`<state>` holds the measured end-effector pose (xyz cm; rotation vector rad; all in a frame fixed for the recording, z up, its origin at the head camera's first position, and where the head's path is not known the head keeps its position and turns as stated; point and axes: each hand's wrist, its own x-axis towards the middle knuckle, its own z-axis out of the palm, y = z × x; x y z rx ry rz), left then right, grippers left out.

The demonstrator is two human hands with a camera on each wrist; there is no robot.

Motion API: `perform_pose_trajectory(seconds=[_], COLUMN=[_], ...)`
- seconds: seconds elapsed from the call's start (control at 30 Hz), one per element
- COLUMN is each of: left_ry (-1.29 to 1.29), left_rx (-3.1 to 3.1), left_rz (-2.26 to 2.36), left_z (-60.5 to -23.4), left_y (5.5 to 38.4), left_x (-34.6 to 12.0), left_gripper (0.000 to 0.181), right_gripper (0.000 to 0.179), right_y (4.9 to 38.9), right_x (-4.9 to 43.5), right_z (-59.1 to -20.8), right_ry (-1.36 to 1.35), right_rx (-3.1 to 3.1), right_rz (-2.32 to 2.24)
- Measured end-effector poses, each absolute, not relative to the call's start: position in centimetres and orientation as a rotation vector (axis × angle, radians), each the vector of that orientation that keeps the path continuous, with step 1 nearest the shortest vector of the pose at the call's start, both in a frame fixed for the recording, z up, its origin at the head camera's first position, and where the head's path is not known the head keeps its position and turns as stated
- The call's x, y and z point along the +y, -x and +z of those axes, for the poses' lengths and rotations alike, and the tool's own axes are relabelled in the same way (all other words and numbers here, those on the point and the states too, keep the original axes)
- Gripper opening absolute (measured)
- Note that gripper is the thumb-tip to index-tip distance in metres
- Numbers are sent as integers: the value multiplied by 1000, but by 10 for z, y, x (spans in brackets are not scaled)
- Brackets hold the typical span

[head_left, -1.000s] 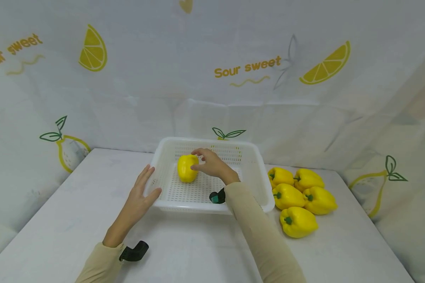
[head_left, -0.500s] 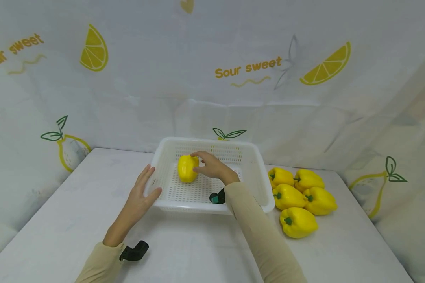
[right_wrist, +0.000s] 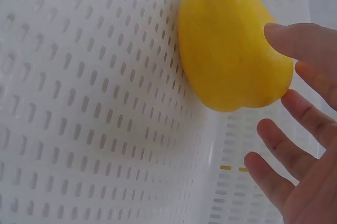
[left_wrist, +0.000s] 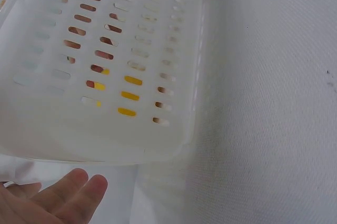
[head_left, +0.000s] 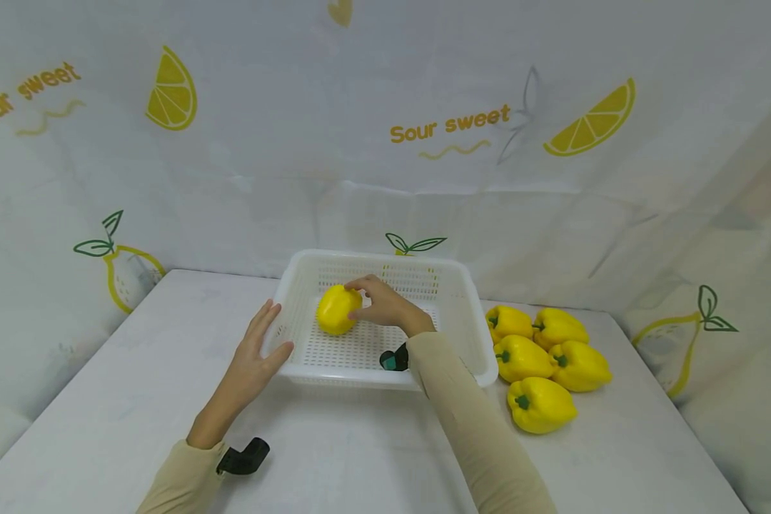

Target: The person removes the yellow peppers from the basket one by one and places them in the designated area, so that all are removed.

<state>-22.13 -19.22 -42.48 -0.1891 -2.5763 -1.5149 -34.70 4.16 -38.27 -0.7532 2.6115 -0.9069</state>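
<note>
A yellow bell pepper (head_left: 334, 312) is in the left part of a white perforated plastic basket (head_left: 347, 375). My right hand (head_left: 382, 303) reaches into the basket and pinches one end of the pepper between thumb and index finger. In the right wrist view the thumb (right_wrist: 300, 42) lies over the pepper (right_wrist: 231, 45), while the other fingers spread below it. My left hand (head_left: 247, 360) is at the basket's left side, fingers extended along the rim. From the left wrist, yellow shows through slots in the basket wall (left_wrist: 105, 134), just beyond the fingertips.
Several more yellow bell peppers (head_left: 540, 405) with green stems lie in a group on the white table (head_left: 334, 450), right of the basket. Black wrist cameras (head_left: 244, 457) stick out from both sleeves. A printed white curtain (head_left: 263, 178) hangs behind the table.
The pepper in the basket has tilted and shifted slightly left and toward the front under my right hand. My left hand and the other peppers have stayed in place.
</note>
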Motion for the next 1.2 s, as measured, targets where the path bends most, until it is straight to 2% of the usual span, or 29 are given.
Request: perform_pose_trajectory(seconds=[0.57,1.2], left_ry=[216,202], left_rx=[-2551,-2555], left_rz=[-1526,-1527], left_z=[-422,-422], left_y=[218,219], left_x=[-192,-192], left_gripper=[69,70], right_gripper=[37,48], right_y=[347,347], right_x=[41,43], right_z=[-382,-386], right_ry=[678,646], right_rx=[2601,2550], right_rz=[-916,-855])
